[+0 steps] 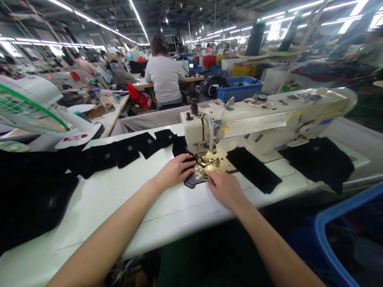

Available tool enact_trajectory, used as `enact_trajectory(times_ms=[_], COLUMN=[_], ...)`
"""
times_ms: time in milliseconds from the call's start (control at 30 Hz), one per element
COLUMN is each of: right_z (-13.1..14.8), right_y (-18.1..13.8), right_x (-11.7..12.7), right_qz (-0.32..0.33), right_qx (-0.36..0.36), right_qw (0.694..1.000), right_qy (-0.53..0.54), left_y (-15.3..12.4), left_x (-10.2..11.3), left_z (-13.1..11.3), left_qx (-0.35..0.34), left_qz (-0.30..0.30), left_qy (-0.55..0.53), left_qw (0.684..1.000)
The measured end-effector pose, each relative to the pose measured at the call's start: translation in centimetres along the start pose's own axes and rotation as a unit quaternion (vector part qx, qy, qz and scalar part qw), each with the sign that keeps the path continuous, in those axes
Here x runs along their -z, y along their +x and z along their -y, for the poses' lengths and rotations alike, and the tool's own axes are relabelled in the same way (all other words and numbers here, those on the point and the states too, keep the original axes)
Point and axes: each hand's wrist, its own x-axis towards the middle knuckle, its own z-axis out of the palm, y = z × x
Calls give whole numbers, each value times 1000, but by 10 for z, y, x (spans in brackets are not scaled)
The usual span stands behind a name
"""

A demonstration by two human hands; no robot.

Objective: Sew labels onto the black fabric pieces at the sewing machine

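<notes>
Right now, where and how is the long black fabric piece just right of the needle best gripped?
Probably pinch a corner of its near end, the right hand coming from the front: the black fabric piece lies flat, that end close to the front edge of the table, the other nearer the sewing machine.

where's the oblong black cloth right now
In the head view, the oblong black cloth lies right of centre on the table, in front of the machine, between the right hand and a wider black piece.

Ceiling tubes [139,21] glare overhead, a warm glow lights the needle plate [222,158], and edges smear.
</notes>
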Motion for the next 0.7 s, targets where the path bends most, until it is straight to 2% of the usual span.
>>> enact_trajectory(times_ms=[200,300,433,500,600,700], right_z=[-1,-4,-10,-10,3,30], right_y=[1,1,-2,-6,-12,-5], right_x=[-5,-10,-19,-20,-15,-6], right_qz=[-13,-27,-83,-127,-174,-150], right_qx=[16,33,78,120,177,206], right_qw=[1000,999,993,984,964,957], right_qy=[-7,-9,11,39,94,137], left_y=[-5,-5,-6,-13,-39,-76], left_x=[-8,-13,-12,-8,2,13], left_z=[2,2,-2,-11,-38,-72], left_qx=[14,49,84,88,83,67], left_qz=[-25,-33,-23,-9,19,63], left_qy=[2,11,32,36,24,-6], left_qw=[1000,998,996,995,996,996])
